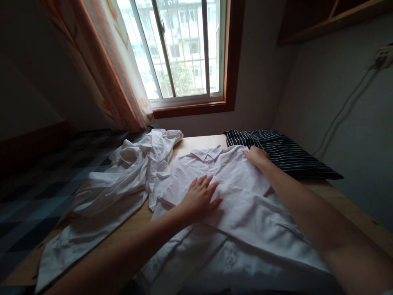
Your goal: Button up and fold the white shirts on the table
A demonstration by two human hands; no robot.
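A white collared shirt (233, 192) lies spread out on a pale wooden board (201, 141), its collar toward the window and its lower part wrinkled. My left hand (202, 197) rests on the middle of the shirt, fingers spread, holding nothing. At the shirt's right shoulder is my right hand (257, 157), its fingers bent at the fabric edge; the fingertips are partly hidden, so a grip on the cloth is not clear. A second white garment (125, 180) lies crumpled to the left of the shirt.
A black striped cloth or pillow (285, 153) lies at the back right. Dark checked bedding (37, 184) is on the left. An orange and white curtain (106, 61) hangs beside the window (184, 53). A cable (340, 108) runs down the right wall from a socket.
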